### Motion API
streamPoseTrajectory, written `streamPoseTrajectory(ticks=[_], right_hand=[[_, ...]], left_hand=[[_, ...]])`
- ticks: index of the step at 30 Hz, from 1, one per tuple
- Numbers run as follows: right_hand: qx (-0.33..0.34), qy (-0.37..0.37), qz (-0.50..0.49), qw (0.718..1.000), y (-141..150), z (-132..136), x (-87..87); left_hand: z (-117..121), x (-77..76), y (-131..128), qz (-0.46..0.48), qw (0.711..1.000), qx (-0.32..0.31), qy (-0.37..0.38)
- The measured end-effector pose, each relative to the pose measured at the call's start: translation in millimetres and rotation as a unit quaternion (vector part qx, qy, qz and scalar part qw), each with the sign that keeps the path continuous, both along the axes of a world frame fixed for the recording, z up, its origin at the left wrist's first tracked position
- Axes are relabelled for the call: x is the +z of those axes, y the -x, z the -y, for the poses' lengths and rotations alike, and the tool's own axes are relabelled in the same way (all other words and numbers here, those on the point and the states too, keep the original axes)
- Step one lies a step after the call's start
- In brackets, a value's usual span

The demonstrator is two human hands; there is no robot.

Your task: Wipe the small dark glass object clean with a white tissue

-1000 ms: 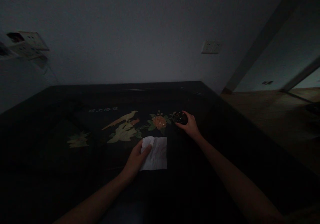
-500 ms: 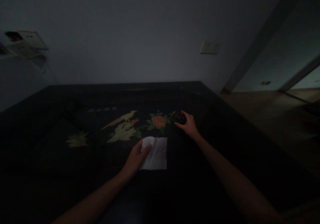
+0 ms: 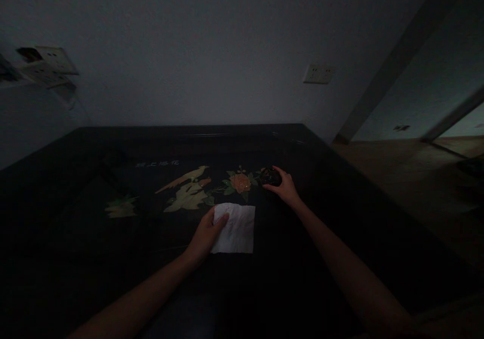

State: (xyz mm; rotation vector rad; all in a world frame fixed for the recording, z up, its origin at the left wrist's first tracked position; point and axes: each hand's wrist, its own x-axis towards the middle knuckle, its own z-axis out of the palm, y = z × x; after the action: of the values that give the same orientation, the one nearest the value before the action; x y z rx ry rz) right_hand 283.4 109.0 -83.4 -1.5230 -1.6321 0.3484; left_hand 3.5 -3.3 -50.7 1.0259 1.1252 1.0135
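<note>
My left hand (image 3: pixel 206 233) pinches a white sheet of tissue paper (image 3: pixel 238 228) by its left side, thumb on top. The sheet has a few creases and is spread out over the dark tabletop. Farther off to the right, my right hand (image 3: pixel 285 187) is curled around a small, dark, rounded, shiny object (image 3: pixel 271 177); the dim light hides what kind it is. That object is at the right end of a flower picture (image 3: pixel 240 182) on the black table (image 3: pixel 302 150).
Left of the flower, a bird picture (image 3: pixel 185 193) and pale written characters decorate the tabletop. A wall with a socket (image 3: pixel 318 73) rises behind the table. More socket plates (image 3: pixel 56 60) are at the far left. Wooden floor (image 3: pixel 381 160) shows on the right.
The tissue paper and my left hand have shifted very slightly up in the view. My right hand keeps its hold on the dark object. The view has turned slightly.
</note>
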Motion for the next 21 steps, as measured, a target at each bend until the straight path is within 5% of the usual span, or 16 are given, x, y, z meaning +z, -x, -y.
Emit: streamPoseTrajectory(ticks=[5, 9, 14, 18, 21], right_hand=[[-0.026, -0.013, -0.058, 0.998, 2, 14, 24.9], [0.046, 0.000, -0.173, 0.984, 18, 57, 40.9], [0.246, 0.214, -0.233, 0.916, 43, 117, 41.2], [0.267, 0.294, -0.314, 0.862, 48, 131, 44.3], [0.244, 0.289, -0.340, 0.861, 42, 127, 46.6]], left_hand=[[0, -3.0, 0, 0.038, 0.999, 0.009, 0.004], [2, 0.1, -1, 0.060, 0.998, 0.011, 0.011], [6, 6.6, -6, 0.084, 0.996, 0.009, 0.033], [8, 14.2, -18, 0.103, 0.993, -0.013, 0.055], [2, 18.9, -33, 0.074, 0.996, -0.050, 0.024]])
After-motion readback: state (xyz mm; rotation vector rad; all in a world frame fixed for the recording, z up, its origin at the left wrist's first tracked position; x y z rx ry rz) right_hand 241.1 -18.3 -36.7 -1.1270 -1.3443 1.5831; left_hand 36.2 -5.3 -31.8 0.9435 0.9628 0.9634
